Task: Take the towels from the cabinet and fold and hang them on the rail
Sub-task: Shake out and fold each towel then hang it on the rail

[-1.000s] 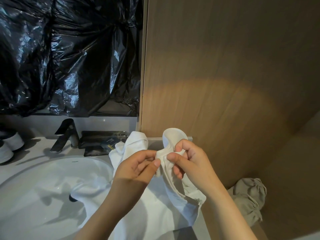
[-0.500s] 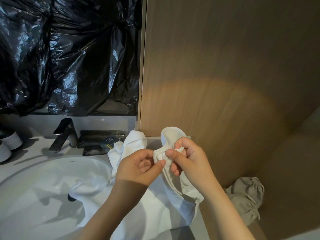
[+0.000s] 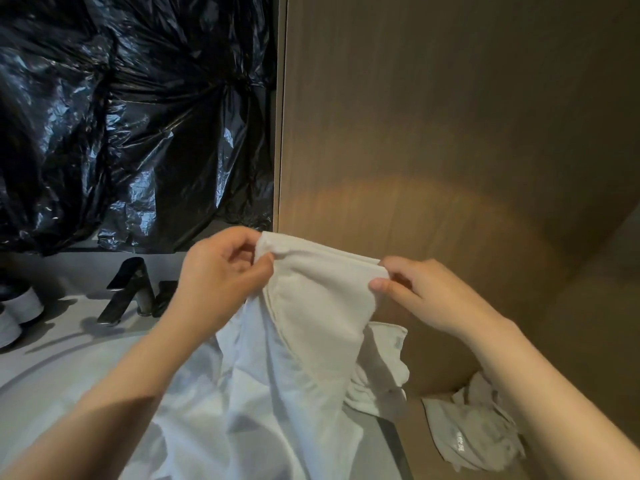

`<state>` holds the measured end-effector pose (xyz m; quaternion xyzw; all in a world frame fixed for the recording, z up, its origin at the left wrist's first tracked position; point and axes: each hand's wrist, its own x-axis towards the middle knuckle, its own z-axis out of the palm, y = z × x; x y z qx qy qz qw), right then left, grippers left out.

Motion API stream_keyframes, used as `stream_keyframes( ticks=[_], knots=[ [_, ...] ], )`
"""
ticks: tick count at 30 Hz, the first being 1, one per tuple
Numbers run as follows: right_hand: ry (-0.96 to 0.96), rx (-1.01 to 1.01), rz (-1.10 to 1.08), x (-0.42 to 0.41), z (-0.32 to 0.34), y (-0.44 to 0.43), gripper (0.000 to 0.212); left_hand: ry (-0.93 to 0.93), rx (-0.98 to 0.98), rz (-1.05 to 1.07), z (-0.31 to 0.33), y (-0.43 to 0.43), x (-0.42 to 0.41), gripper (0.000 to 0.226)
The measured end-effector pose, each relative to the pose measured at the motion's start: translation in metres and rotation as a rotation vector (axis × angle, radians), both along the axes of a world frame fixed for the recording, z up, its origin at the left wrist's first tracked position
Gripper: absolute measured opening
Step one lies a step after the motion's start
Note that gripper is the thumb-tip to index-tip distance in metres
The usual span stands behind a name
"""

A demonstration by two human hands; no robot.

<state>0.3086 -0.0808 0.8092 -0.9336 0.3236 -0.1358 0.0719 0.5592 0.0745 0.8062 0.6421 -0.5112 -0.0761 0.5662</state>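
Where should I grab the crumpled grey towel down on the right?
Pinch a raised fold of the grey towel, coming down from above with the right hand, the nearer one, once it lets go of the white towel. It lies bunched in a heap, no clean edge or corner showing, so a fold is probably easiest.

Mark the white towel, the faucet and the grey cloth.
white towel (image 3: 318,306): head view, taut upper panel.
faucet (image 3: 121,301): head view, slanted dark spout.
grey cloth (image 3: 474,434): head view, crumpled middle.
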Motion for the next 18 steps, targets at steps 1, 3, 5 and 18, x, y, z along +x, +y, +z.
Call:
stream_keyframes(
  ticks=[1,3,5,18],
  knots=[
    [-0.005,-0.075,0.014,-0.001,0.009,-0.004,0.042,-0.043,0.008,0.004,0.006,-0.002,0.007,0.01],
    [-0.073,-0.19,0.046,0.001,0.033,-0.011,0.04,-0.078,-0.002,-0.001,0.02,-0.008,0.018,0.01],
    [-0.186,-0.227,0.051,0.006,0.061,-0.014,0.04,-0.101,-0.048,0.004,0.038,-0.015,0.026,0.01],
    [-0.578,-0.146,0.131,0.033,0.178,-0.015,0.019,-0.169,-0.273,0.052,0.135,-0.035,0.047,0.016]
  ],
)
